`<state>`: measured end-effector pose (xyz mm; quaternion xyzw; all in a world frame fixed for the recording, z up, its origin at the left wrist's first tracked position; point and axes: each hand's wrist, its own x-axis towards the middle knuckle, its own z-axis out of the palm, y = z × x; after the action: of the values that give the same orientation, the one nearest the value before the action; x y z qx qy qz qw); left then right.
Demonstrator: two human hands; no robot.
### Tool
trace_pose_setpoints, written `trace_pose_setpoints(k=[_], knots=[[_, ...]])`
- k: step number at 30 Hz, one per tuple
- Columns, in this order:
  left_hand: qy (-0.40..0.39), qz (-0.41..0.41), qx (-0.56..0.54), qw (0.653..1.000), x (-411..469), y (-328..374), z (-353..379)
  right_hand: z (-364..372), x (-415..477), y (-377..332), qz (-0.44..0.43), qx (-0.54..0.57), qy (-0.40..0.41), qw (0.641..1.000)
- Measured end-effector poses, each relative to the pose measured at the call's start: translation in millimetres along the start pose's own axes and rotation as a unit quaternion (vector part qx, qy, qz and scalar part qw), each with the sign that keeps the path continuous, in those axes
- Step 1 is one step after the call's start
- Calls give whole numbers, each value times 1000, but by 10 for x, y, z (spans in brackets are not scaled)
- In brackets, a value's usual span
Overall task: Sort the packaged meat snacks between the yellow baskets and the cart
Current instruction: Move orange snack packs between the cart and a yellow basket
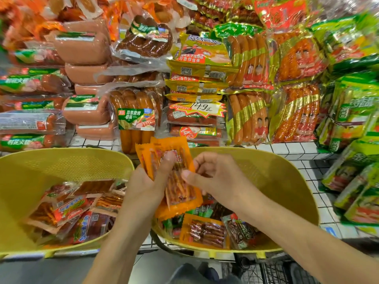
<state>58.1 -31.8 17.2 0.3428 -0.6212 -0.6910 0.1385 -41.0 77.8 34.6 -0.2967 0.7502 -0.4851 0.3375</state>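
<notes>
My left hand (149, 181) grips a fanned stack of orange snack packets (178, 193) between the two yellow baskets, thumb pressed on the top one. My right hand (209, 173) is beside it, fingers curled, thumb and fingers touching the packets' right edge. The left yellow basket (30, 167) holds several red and orange meat snack packs (78, 210). The right yellow basket (287, 181) holds an orange packet (205, 230), dark packs and green ones. Both baskets sit on the wire cart (320, 193).
Behind the baskets the wire cart is piled with sausage packs: pink ham logs (86, 46), brown sausages with a green label (135, 117), yellow-orange packs with a price tag (199, 107), green bags (352, 111) at the right. Floor and a dark cart frame (266, 269) lie below.
</notes>
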Motion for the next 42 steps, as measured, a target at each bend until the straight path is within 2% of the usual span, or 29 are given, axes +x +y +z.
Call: trace_pose_setpoints(k=[2,4,5,6,7,9,11,14,15,16,18,20,23,24,25,26,27,29,32,35,36,38,40,42], knots=[[-7,-21,-33,999,-16,-13,-58,-63,28,46,14,40,-44,998],[17,-59,-89,994,-10,-22,-138,-175,63,151,67,91,-134,984],[35,-64,-112,991,-11,-10,-175,-218,89,252,84,42,-166,982],[52,-61,-127,989,-8,7,-208,-231,117,364,92,-69,-197,974],[64,-57,-140,986,-8,29,-239,-204,147,487,98,-202,-234,946],[73,-50,-162,983,-7,66,-279,-42,182,706,116,-393,-326,852],[68,-52,-167,982,-16,70,-297,174,188,840,121,-481,-354,793],[70,-51,-160,983,-22,46,-293,377,181,943,76,-571,-329,748],[68,-56,-162,983,-27,34,-289,389,180,975,69,-580,-315,748],[65,-63,-164,982,-30,22,-287,376,183,988,64,-568,-297,765],[60,-73,-167,981,-39,-1,-291,289,203,977,58,-491,-281,822],[52,-71,-171,981,-40,-11,-295,145,208,871,53,-377,-274,883],[40,-55,-172,983,-37,0,-303,-222,203,655,109,-136,-160,972],[39,-47,-168,984,-33,4,-304,-368,179,562,131,-8,-128,983],[37,-39,-162,985,-31,4,-299,-504,145,463,133,130,-116,976],[32,-32,-155,987,-23,0,-284,-592,100,350,112,251,-119,954],[25,-27,-148,988,-15,-10,-259,-616,51,226,83,313,-120,938],[0,-23,-137,990,-17,-11,-171,-519,1,47,46,306,-98,946],[-47,-9,-127,991,-6,8,4,-239,-30,-86,33,234,3,972],[-22,-28,-136,990,8,63,153,-44,-114,-148,32,174,95,980],[-20,-34,-140,989,4,70,161,-7,-150,-152,27,158,112,981],[-88,-24,-138,986,-40,51,142,38,-208,-147,25,151,129,980],[-156,-22,-135,978,-100,28,109,51,-243,-117,40,169,138,975],[-172,-32,-132,976,-114,-20,95,17,-264,-68,71,219,140,963]])
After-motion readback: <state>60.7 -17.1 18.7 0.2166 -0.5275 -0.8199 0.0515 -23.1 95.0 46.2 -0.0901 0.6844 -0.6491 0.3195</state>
